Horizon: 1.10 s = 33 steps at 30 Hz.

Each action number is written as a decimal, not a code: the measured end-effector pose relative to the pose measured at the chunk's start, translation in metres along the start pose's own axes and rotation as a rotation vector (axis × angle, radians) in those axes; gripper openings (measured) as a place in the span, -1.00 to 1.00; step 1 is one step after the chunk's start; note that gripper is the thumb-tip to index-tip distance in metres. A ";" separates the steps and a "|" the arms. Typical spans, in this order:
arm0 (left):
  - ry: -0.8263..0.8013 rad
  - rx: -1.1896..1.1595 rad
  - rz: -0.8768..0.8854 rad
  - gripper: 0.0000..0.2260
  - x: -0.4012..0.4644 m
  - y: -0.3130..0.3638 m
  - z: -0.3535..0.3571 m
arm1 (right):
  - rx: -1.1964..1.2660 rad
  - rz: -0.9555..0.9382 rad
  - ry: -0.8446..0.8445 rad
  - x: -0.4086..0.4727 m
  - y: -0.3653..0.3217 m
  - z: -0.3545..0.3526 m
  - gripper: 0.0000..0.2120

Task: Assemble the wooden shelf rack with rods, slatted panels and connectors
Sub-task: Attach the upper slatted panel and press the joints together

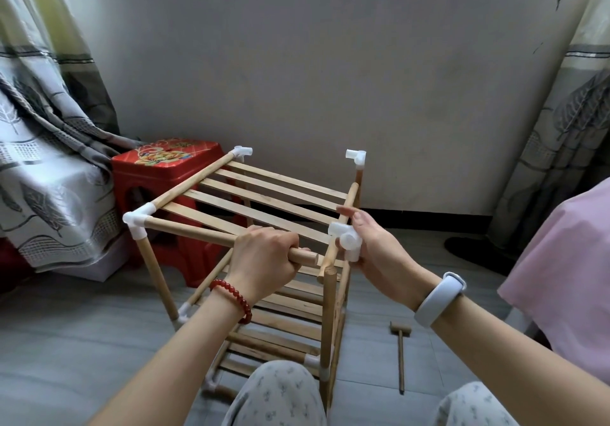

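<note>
A wooden shelf rack (251,260) stands on the floor in front of me, with a slatted top panel (264,201) and lower slatted shelves. White corner connectors sit at the near left (138,222), far left (242,153) and far right (356,157). My left hand (264,260) grips the front rod (194,234) near its free right end. My right hand (373,247) holds a loose white connector (346,240) next to the panel's right rod (343,221). The near right upright (328,320) has a bare top.
A small wooden mallet (400,353) lies on the grey floor to the right. A red plastic stool (171,174) stands behind the rack at left. Curtains hang on both sides, pink fabric (567,277) is at right, and my knees are at the bottom.
</note>
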<state>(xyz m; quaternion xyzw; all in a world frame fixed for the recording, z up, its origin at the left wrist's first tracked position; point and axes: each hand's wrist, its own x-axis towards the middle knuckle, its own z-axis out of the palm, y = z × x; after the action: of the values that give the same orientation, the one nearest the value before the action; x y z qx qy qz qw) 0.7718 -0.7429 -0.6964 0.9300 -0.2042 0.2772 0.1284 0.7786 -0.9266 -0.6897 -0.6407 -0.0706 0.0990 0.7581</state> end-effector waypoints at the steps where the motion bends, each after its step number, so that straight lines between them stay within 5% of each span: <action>1: -0.004 0.002 -0.001 -0.80 0.000 0.000 0.000 | 0.048 -0.022 -0.044 -0.001 -0.001 0.001 -0.75; 4: -0.014 0.000 -0.002 -0.82 -0.001 -0.001 0.000 | 0.084 -0.063 -0.133 -0.004 -0.002 0.000 -0.58; 11: -0.134 -0.044 0.109 -0.81 -0.001 -0.009 -0.008 | -0.013 -0.122 -0.023 -0.011 0.003 0.002 -0.65; 22: -0.222 -0.133 0.055 -0.76 -0.003 -0.022 -0.020 | -1.125 -0.484 0.065 -0.025 0.007 0.014 -0.58; 28: -0.188 -0.161 0.012 -0.76 -0.002 -0.020 -0.023 | -1.314 -0.487 -0.033 -0.030 -0.002 0.001 -0.61; 33: -0.164 -0.191 -0.006 -0.78 0.003 -0.018 -0.025 | -1.236 -0.429 -0.101 -0.035 -0.010 -0.006 -0.67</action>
<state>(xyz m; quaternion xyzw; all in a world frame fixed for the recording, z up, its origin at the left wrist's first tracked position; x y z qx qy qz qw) 0.7704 -0.7192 -0.6770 0.9338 -0.2369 0.1790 0.1999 0.7464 -0.9428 -0.6801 -0.9246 -0.2763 -0.0834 0.2488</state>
